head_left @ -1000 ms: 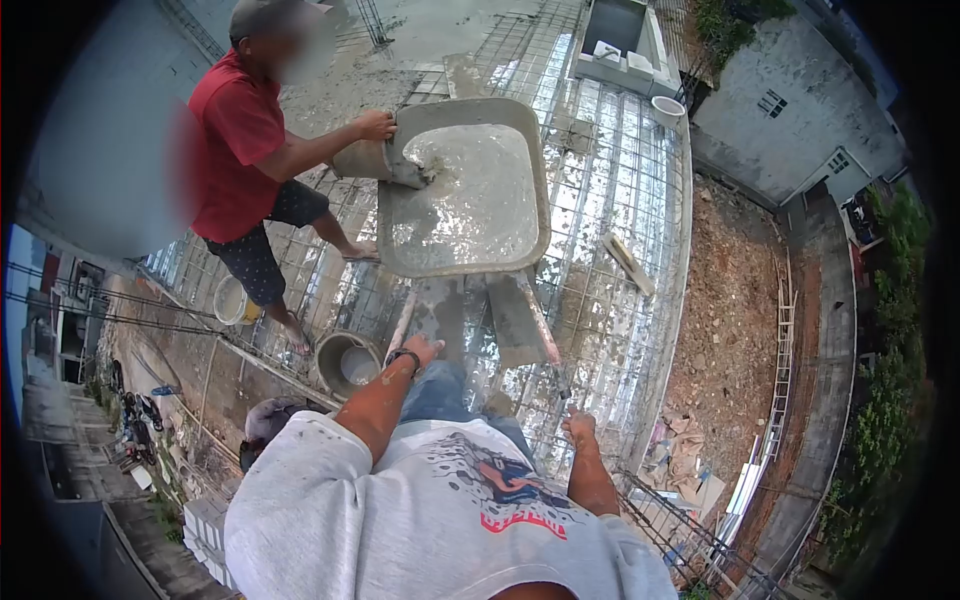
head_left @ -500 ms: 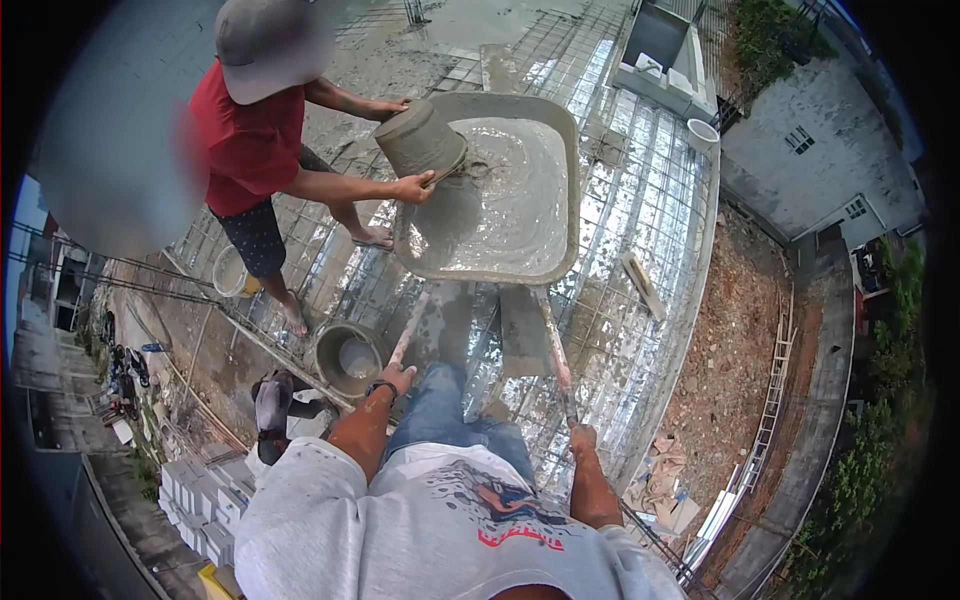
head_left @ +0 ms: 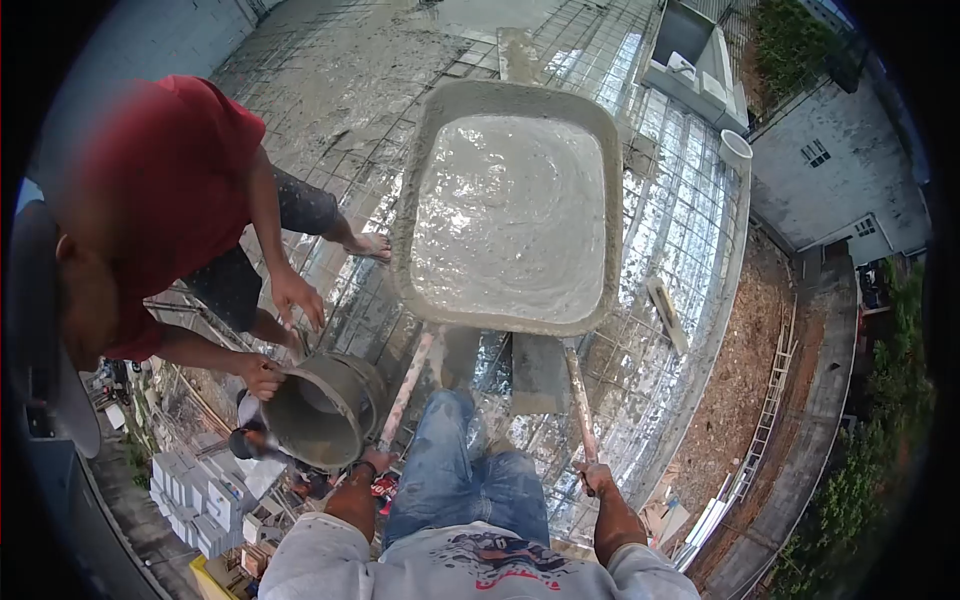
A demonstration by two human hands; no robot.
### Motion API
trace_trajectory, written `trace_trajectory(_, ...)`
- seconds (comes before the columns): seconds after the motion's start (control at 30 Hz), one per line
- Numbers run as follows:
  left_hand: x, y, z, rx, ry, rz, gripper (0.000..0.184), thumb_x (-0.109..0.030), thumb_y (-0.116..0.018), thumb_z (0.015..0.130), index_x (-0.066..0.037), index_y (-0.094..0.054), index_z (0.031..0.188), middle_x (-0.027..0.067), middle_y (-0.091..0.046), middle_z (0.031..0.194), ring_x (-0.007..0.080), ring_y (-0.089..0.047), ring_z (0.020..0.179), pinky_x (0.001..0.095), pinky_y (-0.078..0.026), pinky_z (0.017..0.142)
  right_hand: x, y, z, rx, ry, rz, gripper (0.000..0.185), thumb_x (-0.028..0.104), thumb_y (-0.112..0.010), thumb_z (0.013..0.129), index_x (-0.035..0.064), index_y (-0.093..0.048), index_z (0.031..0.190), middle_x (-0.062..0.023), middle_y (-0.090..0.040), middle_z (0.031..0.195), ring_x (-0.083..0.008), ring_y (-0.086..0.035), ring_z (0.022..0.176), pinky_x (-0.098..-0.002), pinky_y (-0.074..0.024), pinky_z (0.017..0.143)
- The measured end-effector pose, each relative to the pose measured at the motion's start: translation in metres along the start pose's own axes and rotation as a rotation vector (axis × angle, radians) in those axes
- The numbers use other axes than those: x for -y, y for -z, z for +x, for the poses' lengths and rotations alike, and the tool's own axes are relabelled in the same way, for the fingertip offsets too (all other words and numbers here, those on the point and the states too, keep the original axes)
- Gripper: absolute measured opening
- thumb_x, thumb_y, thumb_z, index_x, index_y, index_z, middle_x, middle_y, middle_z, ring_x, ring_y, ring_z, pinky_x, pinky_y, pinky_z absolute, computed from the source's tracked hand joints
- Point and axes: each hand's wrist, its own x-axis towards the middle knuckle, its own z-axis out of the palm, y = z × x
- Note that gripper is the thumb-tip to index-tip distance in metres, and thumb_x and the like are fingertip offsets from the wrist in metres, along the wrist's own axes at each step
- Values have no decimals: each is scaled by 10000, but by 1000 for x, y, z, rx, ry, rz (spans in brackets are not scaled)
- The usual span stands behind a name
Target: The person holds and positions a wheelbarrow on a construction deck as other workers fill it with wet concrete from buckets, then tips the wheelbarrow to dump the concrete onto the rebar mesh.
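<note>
In front of me stands a wheelbarrow (head_left: 507, 322), its tray broadly filled with wet grey concrete (head_left: 510, 215). My left hand (head_left: 377, 460) is closed around the end of its left handle (head_left: 405, 390). Around the right handle (head_left: 580, 400), my right hand (head_left: 597, 478) is wrapped as well. Left of the barrow, a co-worker in a red shirt (head_left: 190, 170) bends down, one hand (head_left: 262, 376) on the rim of a cement-smeared bucket (head_left: 312, 420). The co-worker's other hand (head_left: 297, 298) hangs free above it. A second bucket (head_left: 368, 378) is partly hidden behind the first.
A rebar grid (head_left: 690, 200) covers the deck, with wet concrete at the far left. Boards lie under the barrow, and a short plank (head_left: 667, 315) lies to its right. Beyond the deck's right edge are bare soil (head_left: 765, 380) and a ladder (head_left: 772, 400). Blocks (head_left: 200, 495) are stacked lower left.
The co-worker has swung the bucket from over the tray down to the left, beside the other bucket. The wheelbarrow's tray looks larger and nearer. Both my hands stay on the handles.
</note>
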Motion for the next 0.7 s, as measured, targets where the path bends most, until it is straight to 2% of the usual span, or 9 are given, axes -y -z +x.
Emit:
trace_trajectory(0.07,36,-19,64,-215,-12,204,663,-636,-749,698,-3,-735,894,149,-742,803,279,-728,831,408,-562,784,27,-3,-31,-83,41,-101,379,316,-789,835,16,-638,659,-79,-582,586,-191,-537,451,-349,-443,438)
trace_trajectory(0.17,10,26,1,-126,-245,482,691,-669,-725,665,-2,-741,842,166,-744,903,292,-726,889,417,-555,827,28,-2,-32,-61,-11,-99,331,320,-759,850,30,-673,717,-63,-594,601,-199,-551,460,-374,-474,468)
trace_trajectory(0.27,-32,71,-2,-148,15,345,745,-685,-721,646,0,-741,937,189,-733,1011,311,-715,955,429,-552,853,67,-24,-72,-37,-267,-185,160,335,-685,903,185,-732,934,-17,-636,702,-170,-586,543,-358,-480,506)
trace_trajectory(0.37,-50,121,-32,-34,103,316,826,-696,-714,647,-22,-696,1123,213,-689,1160,309,-682,1061,425,-539,896,39,-23,-73,59,-89,-238,248,363,-689,910,128,-721,834,-5,-593,644,-152,-526,478,-332,-457,471)
trace_trajectory(0.4,-61,139,-31,14,82,310,866,-701,-709,650,-32,-674,1199,220,-670,1217,305,-667,1104,421,-532,914,54,-23,-67,81,9,-306,276,364,-694,907,110,-716,801,-1,-580,628,-149,-505,456,-324,-447,456)
trace_trajectory(0.47,-57,153,-11,11,99,350,774,-640,-654,758,-90,-607,1300,201,-615,1316,300,-596,1221,424,-492,992,145,-37,-133,27,-154,-334,272,364,-698,905,105,-717,826,-2,-597,658,-149,-525,488,-326,-474,479)
trace_trajectory(0.5,-56,159,-2,12,109,372,731,-610,-627,812,-119,-573,1351,191,-588,1366,298,-560,1279,426,-472,1031,159,-35,-134,114,36,-508,287,371,-715,893,96,-714,810,-7,-608,668,-148,-535,501,-325,-484,487)
trace_trajectory(0.57,-77,182,4,28,127,383,737,-613,-630,807,-117,-574,1350,185,-586,1370,296,-559,1281,429,-468,1035,183,-38,-140,112,-31,-348,322,383,-772,852,78,-707,773,-18,-604,653,-151,-545,512,-332,-497,496)
trace_trajectory(0.7,-137,233,12,74,155,391,750,-619,-636,798,-113,-575,1348,172,-582,1377,293,-556,1283,435,-461,1042,221,-37,-110,163,5,-429,347,397,-777,839,59,-708,802,-27,-598,648,-156,-563,524,-338,-500,498)
